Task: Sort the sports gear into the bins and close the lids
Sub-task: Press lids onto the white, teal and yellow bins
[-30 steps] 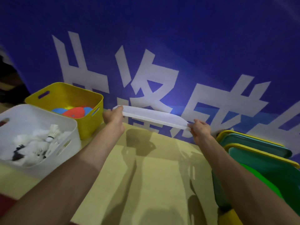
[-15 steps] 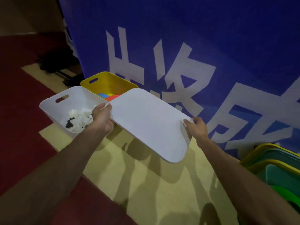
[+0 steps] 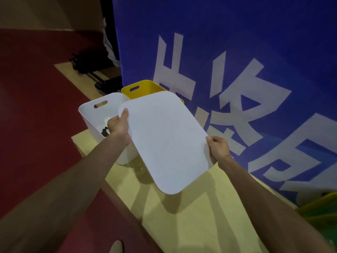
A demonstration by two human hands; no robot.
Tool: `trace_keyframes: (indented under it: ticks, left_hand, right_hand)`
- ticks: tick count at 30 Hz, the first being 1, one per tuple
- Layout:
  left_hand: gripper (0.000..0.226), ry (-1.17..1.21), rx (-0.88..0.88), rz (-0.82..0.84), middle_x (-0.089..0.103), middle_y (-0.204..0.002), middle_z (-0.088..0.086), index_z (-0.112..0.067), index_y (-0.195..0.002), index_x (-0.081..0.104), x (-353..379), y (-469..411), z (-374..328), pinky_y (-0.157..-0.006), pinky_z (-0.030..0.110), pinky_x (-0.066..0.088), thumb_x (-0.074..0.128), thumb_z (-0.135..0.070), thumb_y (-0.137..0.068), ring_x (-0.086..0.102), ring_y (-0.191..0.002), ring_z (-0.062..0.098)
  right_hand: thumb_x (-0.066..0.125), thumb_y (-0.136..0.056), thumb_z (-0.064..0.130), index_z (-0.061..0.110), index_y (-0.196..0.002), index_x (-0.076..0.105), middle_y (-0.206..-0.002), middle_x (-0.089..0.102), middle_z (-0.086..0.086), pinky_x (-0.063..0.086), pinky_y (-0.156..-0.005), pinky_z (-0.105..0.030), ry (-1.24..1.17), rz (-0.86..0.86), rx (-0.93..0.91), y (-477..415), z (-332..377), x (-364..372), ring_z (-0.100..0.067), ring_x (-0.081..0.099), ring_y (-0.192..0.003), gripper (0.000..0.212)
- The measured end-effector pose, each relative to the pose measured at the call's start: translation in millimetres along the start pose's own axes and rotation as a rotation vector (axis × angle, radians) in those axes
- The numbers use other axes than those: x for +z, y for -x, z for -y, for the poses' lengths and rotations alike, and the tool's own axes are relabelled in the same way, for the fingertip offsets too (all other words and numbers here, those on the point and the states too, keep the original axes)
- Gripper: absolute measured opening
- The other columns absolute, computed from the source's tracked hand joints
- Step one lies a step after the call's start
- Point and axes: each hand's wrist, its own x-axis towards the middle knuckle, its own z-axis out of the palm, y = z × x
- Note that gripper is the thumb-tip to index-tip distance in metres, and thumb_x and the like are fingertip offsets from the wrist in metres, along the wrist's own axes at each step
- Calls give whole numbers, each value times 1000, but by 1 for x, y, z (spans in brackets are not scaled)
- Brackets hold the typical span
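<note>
Both hands, left hand (image 3: 118,125) and right hand (image 3: 218,148), pinch the white lid (image 3: 165,141) tilted; misaligned, it could miss the white bin (image 3: 94,114) rim and slip inside.

A blue banner (image 3: 237,42) printed with large white characters (image 3: 173,73) stood upright along the back. A tan floor panel (image 3: 182,216) ran beside it, bordered on the left by dark red floor (image 3: 36,106). Black wheeled equipment (image 3: 91,64), too dim to identify, sat past the banner's left edge, near a hanging white cloth (image 3: 109,48) and below a beige wall (image 3: 45,11).
</note>
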Motion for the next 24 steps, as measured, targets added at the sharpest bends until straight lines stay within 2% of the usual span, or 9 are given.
trace_keyframes:
  ticks: [2, 4, 8, 10, 13, 15, 17, 20, 24]
  left_hand:
    - [27, -45, 47, -12, 66, -112, 8, -9, -117, 58, -10, -20, -1, -87, 45, 53, 57, -22, -93, 65, -94, 28]
    - [34, -111, 115, -21, 62, -116, 6, -14, -128, 51, -23, -41, -5, -84, 40, 52, 49, -20, -95, 62, -96, 27]
    - [43, -302, 202, -19, 60, -112, 1, -22, -132, 45, -56, -90, -22, -76, 34, 46, 38, -17, -90, 58, -93, 24]
    - [42, -388, 250, -8, 59, -107, 0, -19, -129, 47, -74, -115, -35, -75, 32, 43, 35, -13, -90, 56, -90, 21]
    - [32, -519, 322, -17, 60, -88, 4, -10, -114, 55, -102, -151, -51, -63, 31, 45, 40, -9, -86, 56, -76, 20]
    - [25, -548, 259, -29, 65, -86, 10, -9, -102, 62, -121, -177, -53, -69, 41, 56, 48, -16, -82, 63, -79, 28]
    - [20, -572, 189, -40, 66, -87, 10, -6, -92, 64, -135, -196, -51, -77, 48, 57, 54, -20, -82, 64, -80, 28]
    - [21, -558, 154, -38, 60, -77, 10, 4, -89, 63, -142, -205, -47, -65, 40, 49, 57, -16, -85, 55, -70, 23]
    - [10, -508, 135, -14, 58, -72, 8, -2, -85, 61, -137, -214, -37, -61, 33, 45, 56, -9, -87, 53, -59, 21]
  right_hand:
    - [47, -99, 31, 12, -94, 62, -98, 62, -6, 46, -81, -34, -20, -24, 12, -2, 18, 23, -26, 56, -93, 25]
    - [47, -99, 31, 14, -93, 60, -96, 59, -4, 44, -84, -35, -23, -34, -7, -4, 40, 48, -23, 54, -93, 22]
    - [48, -98, 33, 13, -101, 62, -105, 61, -5, 44, -83, -35, -9, -27, -71, -14, 83, 106, -22, 55, -97, 25]
    - [48, -97, 35, 12, -112, 61, -113, 61, -6, 47, -87, -38, 35, -31, -106, -20, 100, 134, -25, 56, -104, 30]
    - [51, -96, 34, 14, -125, 53, -122, 58, -7, 46, -92, -39, 91, -15, -109, -25, 117, 168, -26, 54, -111, 35]
    - [54, -94, 31, 15, -126, 51, -122, 58, -8, 46, -88, -37, 137, 12, -119, -27, 121, 184, -27, 55, -111, 36]
    - [55, -94, 27, 14, -126, 51, -123, 58, -9, 46, -87, -36, 181, 25, -145, -30, 124, 197, -27, 55, -110, 35]
    - [54, -96, 24, 11, -126, 51, -123, 59, -10, 45, -87, -34, 238, 28, -184, -35, 128, 207, -26, 55, -109, 33]
    - [52, -97, 23, 10, -128, 50, -123, 59, -10, 45, -92, -35, 337, 35, -227, -46, 127, 211, -27, 56, -112, 34]
